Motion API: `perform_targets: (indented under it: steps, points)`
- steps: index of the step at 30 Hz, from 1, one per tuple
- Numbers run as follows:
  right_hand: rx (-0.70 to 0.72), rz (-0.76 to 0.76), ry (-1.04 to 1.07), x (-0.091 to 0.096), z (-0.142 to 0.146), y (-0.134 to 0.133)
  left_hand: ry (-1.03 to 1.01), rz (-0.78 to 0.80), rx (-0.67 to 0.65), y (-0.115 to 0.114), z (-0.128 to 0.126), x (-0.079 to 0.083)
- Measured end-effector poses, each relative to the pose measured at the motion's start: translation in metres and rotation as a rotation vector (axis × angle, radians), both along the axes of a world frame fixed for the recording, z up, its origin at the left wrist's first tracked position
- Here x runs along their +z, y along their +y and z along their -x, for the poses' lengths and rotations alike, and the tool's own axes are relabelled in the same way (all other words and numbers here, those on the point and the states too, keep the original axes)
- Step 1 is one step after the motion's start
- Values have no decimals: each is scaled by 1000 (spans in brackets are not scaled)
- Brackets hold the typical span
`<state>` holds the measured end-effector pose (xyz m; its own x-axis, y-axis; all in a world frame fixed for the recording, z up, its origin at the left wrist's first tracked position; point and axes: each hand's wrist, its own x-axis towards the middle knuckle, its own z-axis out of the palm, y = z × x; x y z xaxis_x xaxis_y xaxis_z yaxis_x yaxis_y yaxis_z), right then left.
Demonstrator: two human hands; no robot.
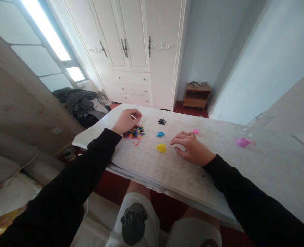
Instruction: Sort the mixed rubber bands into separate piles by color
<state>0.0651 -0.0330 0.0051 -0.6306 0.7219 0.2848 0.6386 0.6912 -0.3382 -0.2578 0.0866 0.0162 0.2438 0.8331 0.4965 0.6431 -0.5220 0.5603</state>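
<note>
Over the far edge of a mixed pile of small coloured strands (134, 133), which look like tiny elastic bands, my left hand (127, 120) is curled with thumb and forefinger pinched together. Whatever is between those fingertips is too small to make out. My right hand (193, 149) hovers low over the table with fingers bent and apart, holding nothing visible. Just left of its fingertips lies a yellow pile (161, 148). A blue pile (160, 134) and a black pile (162, 121) line up behind the yellow one. Some pink pieces (195, 131) lie beyond my right hand, partly hidden by it.
The white table (141, 164) spans the view above my knees. On its right are a purple-pink item with a loop (243, 142) and a clear bottle-like container (258, 122). Behind stand a white wardrobe (133, 41), a small brown cabinet (196, 96) and heaped clothes (82, 104).
</note>
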Motion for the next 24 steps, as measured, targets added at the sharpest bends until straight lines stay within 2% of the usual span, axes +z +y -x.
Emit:
perform_targets:
  steps: [3, 7, 10, 14, 24]
  points:
    - [-3, -2, 2, 0, -1, 0, 128, 0, -43, -8, 6, -9]
    - [-3, -11, 7, 1, -1, -1, 330, -97, -104, -14, 4, -24]
    - [1, -14, 11, 1, -1, -1, 400, -105, -136, -13, 3, -34]
    - [-11, -8, 15, 1, -1, -1, 380, -103, -169, -10, 5, -41]
    - [-5, -3, 18, 1, 0, -1, 320, -125, -87, -14, 7, -41]
